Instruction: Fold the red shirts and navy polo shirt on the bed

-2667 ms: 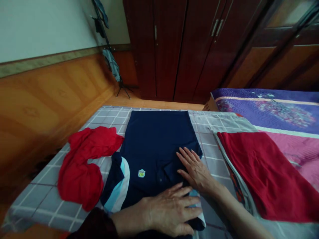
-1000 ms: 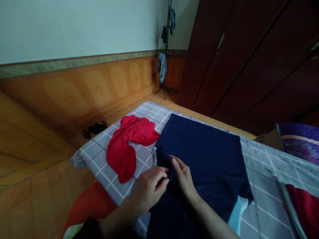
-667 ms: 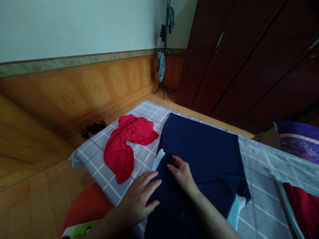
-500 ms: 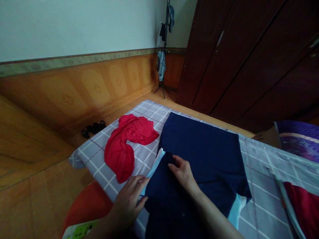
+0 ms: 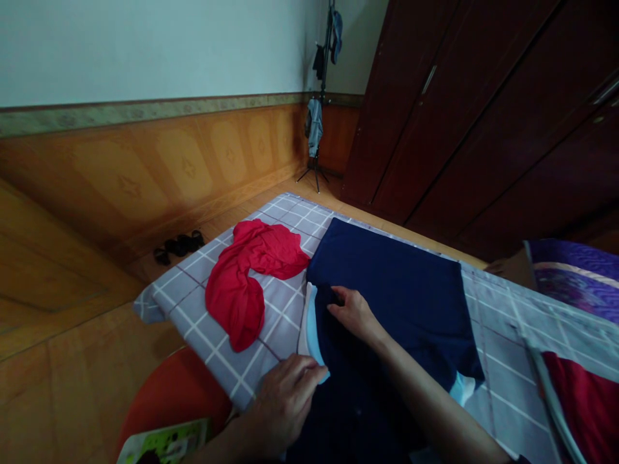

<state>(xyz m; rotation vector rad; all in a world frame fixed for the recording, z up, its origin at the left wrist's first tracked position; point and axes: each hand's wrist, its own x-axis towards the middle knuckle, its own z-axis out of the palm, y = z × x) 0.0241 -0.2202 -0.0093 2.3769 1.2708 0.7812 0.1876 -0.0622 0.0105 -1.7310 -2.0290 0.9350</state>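
Observation:
A dark navy shirt (image 5: pixel 401 283) with light blue and white sleeve edges lies spread over the checked cloth. My left hand (image 5: pixel 290 393) pinches the near end of its left sleeve trim, fingers closed on the pale edge. Farther along the same sleeve, my right hand (image 5: pixel 353 312) grips a fold of the navy fabric between thumb and fingers. The other sleeve's pale edge shows at the right, beyond my right forearm. To the left of the shirt rests a crumpled red garment (image 5: pixel 242 277), touched by neither hand.
The grey checked cloth (image 5: pixel 213 348) covers the surface. A red round stool (image 5: pixel 169 393) with a green-and-white item (image 5: pixel 178 438) stands at the near left. Dark red fabric (image 5: pixel 580 399) lies at the right. Behind are a coat rack (image 5: pixel 323 84), wardrobe (image 5: pixel 435 129) and black sandals (image 5: pixel 178 246).
My left hand has moved right and slightly down, drawing the near part of the sleeve trim inward. My right hand has shifted slightly up, still on the fabric.

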